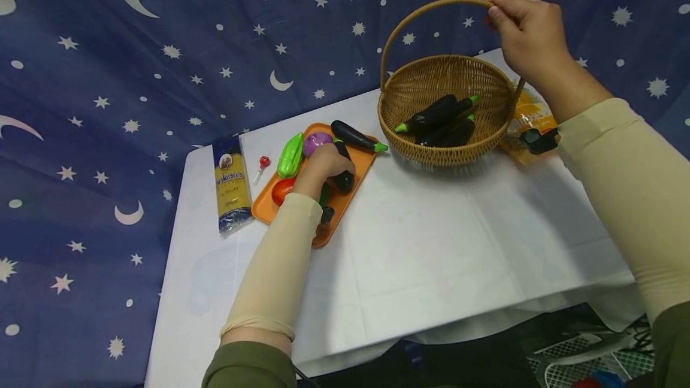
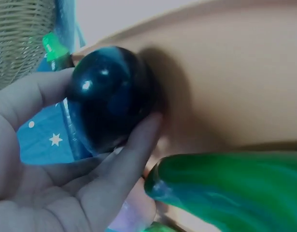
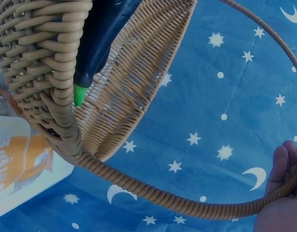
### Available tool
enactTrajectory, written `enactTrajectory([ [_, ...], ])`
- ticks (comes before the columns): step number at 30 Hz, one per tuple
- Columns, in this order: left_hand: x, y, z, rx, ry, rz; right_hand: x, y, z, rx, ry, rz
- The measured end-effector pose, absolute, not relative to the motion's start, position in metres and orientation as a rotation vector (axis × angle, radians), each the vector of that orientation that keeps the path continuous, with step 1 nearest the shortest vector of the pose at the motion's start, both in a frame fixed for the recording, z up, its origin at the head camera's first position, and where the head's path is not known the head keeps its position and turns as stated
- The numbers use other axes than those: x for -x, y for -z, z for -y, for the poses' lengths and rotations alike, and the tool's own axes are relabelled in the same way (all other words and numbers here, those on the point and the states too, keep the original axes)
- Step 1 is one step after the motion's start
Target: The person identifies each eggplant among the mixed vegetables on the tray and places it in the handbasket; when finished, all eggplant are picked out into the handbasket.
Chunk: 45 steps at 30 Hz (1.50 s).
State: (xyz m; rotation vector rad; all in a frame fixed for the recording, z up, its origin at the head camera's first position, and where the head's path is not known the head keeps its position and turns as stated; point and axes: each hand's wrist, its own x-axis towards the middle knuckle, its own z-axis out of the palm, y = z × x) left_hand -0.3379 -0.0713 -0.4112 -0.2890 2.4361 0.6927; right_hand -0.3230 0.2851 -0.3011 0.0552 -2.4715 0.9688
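Observation:
My left hand [image 1: 322, 167] reaches over the orange tray [image 1: 336, 214] and grips a dark eggplant [image 2: 109, 101], thumb on one side and fingers on the other. Beside it on the tray lies a second eggplant [image 1: 356, 135] with a bright green stem. A purple onion [image 1: 315, 141], a light green ridged vegetable [image 1: 291, 155], a red tomato [image 1: 281, 191] and a dark green cucumber-like vegetable [image 2: 235, 186] surround the hand. At the right, my right hand [image 1: 530, 35] holds the arched handle [image 1: 431, 6] of a wicker basket [image 1: 447, 70]. Several eggplants [image 1: 436, 114] lie inside the basket.
Left of the tray, a pasta packet [image 1: 232, 187] and a red lollipop [image 1: 263, 162] lie on the white-covered table [image 1: 431, 256]. An orange-and-clear bag [image 1: 530, 115] sits behind the basket's right side. A star-patterned curtain [image 1: 178, 76] hangs behind; a white crate [image 1: 582, 361] stands below the table edge.

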Motion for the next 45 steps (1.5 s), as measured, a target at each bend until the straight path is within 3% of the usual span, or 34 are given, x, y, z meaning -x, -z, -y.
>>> enactTrajectory([
  [16,0.331,0.372,0.093,0.307,-0.905,-2.185,0.323,0.298,-0.282,-0.066,-0.957,2.468],
  [45,0.314,0.303,0.107,-0.007,-0.872,-2.484,0.322,0.299,-0.279,-0.040,-0.947,2.494],
])
